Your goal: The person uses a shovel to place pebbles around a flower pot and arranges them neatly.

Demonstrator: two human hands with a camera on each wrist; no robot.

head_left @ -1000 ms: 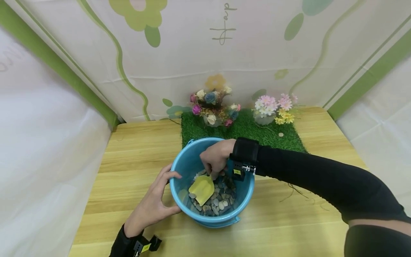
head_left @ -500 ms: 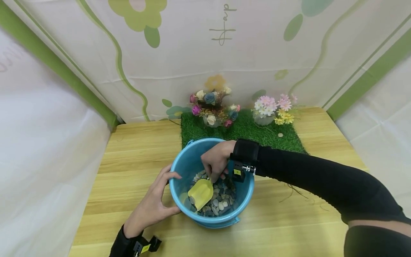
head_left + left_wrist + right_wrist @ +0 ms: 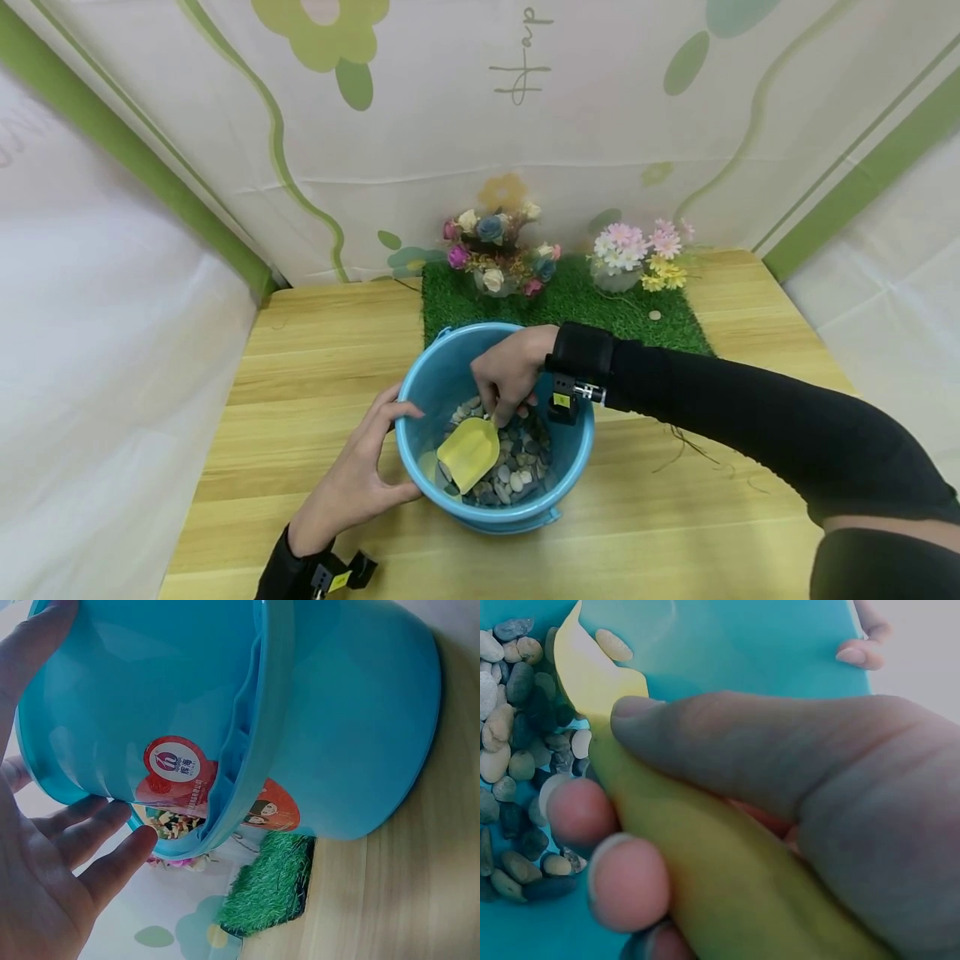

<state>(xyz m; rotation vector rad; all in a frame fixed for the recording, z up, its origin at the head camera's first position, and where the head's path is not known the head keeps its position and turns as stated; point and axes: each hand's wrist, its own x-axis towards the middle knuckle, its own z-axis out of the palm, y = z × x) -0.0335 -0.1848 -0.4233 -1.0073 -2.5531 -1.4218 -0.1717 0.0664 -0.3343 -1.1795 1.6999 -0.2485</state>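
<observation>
My right hand (image 3: 510,371) reaches inside a blue bucket (image 3: 570,454) and grips the handle of a yellow plastic shovel (image 3: 470,452). In the right wrist view, the thumb lies along the top of the handle with curled fingers beneath. The shovel's blade points toward the bucket's left wall, down against the pebbles (image 3: 517,481) on the bottom; its tip is partly hidden in the right wrist view. My left hand (image 3: 356,475) holds the bucket's left side, fingertips hooked over the rim and thumb against the outside. The left wrist view shows that hand (image 3: 45,862) beside the bucket wall.
Behind the bucket lies a green artificial grass mat (image 3: 637,321). It bears a pot of mixed roses (image 3: 498,250) and a pot of pink, white and yellow flowers (image 3: 637,254). Thin brown strands (image 3: 690,446) lie right on the wooden table (image 3: 315,375). Printed fabric walls surround it.
Between a second and half a second ago, the shovel blade shifted slightly left and down into the pebbles. Since then it has barely moved. The left hand and the bucket stay in place.
</observation>
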